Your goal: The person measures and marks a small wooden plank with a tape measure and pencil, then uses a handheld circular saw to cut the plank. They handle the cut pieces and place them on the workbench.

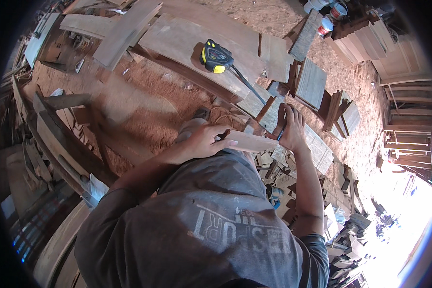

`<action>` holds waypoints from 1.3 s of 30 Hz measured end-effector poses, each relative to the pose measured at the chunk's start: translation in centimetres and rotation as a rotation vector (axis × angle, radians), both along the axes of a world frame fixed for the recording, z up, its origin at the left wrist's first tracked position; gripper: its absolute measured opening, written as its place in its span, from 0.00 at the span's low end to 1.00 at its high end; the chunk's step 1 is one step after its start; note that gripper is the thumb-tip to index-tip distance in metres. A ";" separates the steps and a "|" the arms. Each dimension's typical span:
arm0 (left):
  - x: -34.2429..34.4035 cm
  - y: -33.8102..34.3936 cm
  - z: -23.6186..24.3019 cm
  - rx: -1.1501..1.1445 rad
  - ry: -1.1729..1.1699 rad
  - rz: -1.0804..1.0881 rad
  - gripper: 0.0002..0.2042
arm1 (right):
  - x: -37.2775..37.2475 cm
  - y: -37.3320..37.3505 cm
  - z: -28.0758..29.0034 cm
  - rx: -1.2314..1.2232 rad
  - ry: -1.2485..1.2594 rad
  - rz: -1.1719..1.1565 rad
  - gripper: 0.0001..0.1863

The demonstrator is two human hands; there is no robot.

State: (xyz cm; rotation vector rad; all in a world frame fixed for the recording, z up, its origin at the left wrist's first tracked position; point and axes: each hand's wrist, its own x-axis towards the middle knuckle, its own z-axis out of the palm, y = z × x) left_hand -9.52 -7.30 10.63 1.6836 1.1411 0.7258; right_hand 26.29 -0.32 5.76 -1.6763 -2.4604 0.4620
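- While sawdust covers the reddish workshop floor [144, 96], offcuts and boards lie scattered over it on every side.
- A broad wooden board [187, 43] rests across the upper middle, propped above the sawdust, with more planks overlapping its left end.
- A grey shirt [211, 221] fills the lower centre, both forearms reaching up from it.
- A pale, narrow wooden strip [249, 142] lies between the two hands, just above the shirt and over a pile of small offcuts.
- The left hand [201, 141] grips the strip's near end, fingers curled and pressed together over it, the thumb stretched along the wood.
- The right hand [290, 127] is at the strip's far end, fingers held together and pointing up, with a dark pencil-like object lying along them.
- A yellow and black tape measure [215, 56] sits on the broad board, its blade pulled out toward the right hand.
- Small paint tins [327, 24] stand near the top right.
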 end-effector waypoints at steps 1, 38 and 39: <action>0.0 0.0 0.0 0.003 0.010 -0.003 0.19 | -0.1 0.0 0.1 -0.011 -0.005 -0.006 0.68; 12.0 8.7 -6.7 -0.276 -0.093 0.034 0.19 | 1.6 -3.7 5.7 -0.012 0.068 -0.198 0.68; 11.5 8.4 -7.3 -0.245 -0.084 0.049 0.18 | 2.0 -3.3 5.2 0.009 0.060 -0.193 0.67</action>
